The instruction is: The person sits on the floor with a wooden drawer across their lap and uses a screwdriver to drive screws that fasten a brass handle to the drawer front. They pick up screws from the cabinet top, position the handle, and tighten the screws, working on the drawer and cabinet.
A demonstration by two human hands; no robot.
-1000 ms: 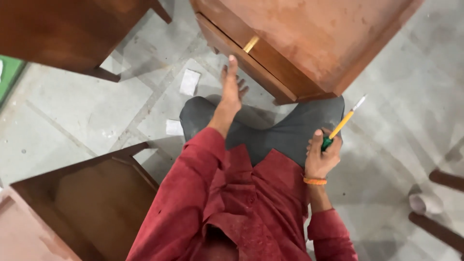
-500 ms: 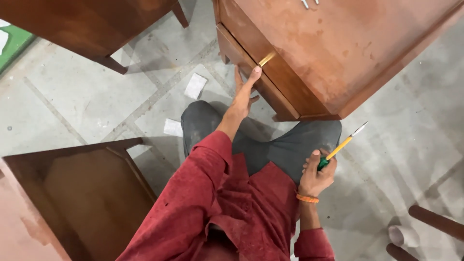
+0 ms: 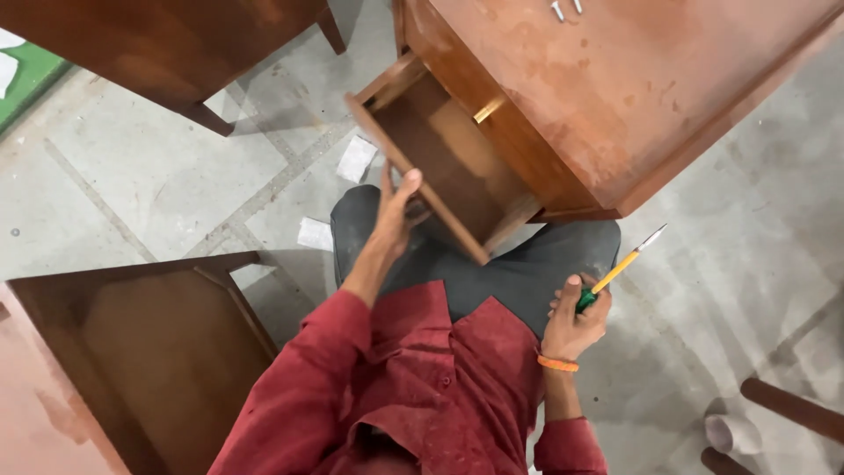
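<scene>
My left hand [image 3: 396, 209] grips the front panel of a wooden drawer [image 3: 444, 158], which stands pulled out of a reddish-brown wooden cabinet [image 3: 633, 88] in front of me. The drawer looks empty inside. My right hand [image 3: 573, 321] rests by my right knee and holds a screwdriver [image 3: 620, 264] with a green and yellow handle, its tip pointing up and right. I sit on a grey tiled floor, wearing a red shirt and dark trousers, with an orange band on my right wrist.
Another dark wooden piece [image 3: 176, 44] stands at the top left. An open wooden box or drawer [image 3: 149, 352] lies at the lower left. Two paper scraps [image 3: 356, 158] lie on the floor. Small screws [image 3: 563, 9] rest on the cabinet top. Round wooden legs [image 3: 791, 409] lie at the lower right.
My left hand reached the drawer's handle and pulled the drawer out of the cabinet toward me. My right hand kept hold of the screwdriver by my knee.
</scene>
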